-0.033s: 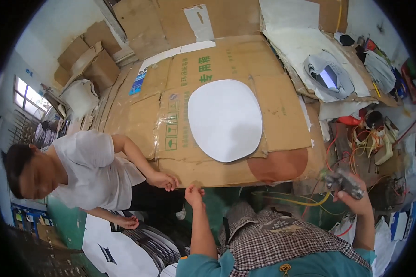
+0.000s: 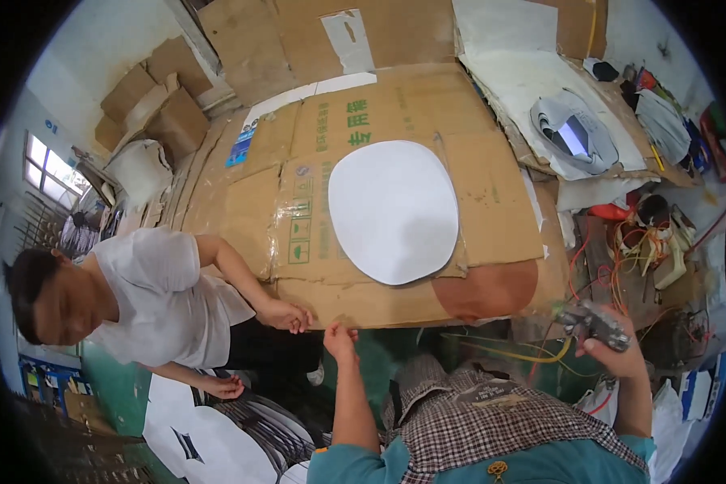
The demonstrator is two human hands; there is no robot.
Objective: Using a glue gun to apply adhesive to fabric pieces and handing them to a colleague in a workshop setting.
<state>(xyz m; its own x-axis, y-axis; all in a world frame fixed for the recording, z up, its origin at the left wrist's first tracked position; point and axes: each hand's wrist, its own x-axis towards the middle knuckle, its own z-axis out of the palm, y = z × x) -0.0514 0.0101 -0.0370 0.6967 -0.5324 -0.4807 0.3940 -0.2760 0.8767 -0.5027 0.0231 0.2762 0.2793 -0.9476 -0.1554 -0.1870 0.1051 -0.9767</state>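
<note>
In my right hand (image 2: pixel 617 355) is a dark grey tool (image 2: pixel 593 324) shaped like a staple gun, partly blurred and held beyond the right front corner of the cardboard-covered table (image 2: pixel 363 302). My left hand (image 2: pixel 341 342) is closed at the table's front edge, its fingertips pressed together; whatever they may pinch is too small to make out. On the cardboard lies a white rounded panel (image 2: pixel 393 211), apart from both my hands. A co-worker's hand (image 2: pixel 286 315) rests by the same edge, just left of mine.
A co-worker in a white shirt (image 2: pixel 157 270) stands at the left. White panels (image 2: pixel 173 431) and dark curved strips (image 2: pixel 266 427) lie below. Yellow hose (image 2: pixel 500 348) loops under the table's edge. Tangled orange cords (image 2: pixel 621 250) and a grey cloth bundle (image 2: pixel 573 133) are at the right.
My right hand and the tool have shifted very slightly to the left. My left hand, the co-worker and the white panel look the same.
</note>
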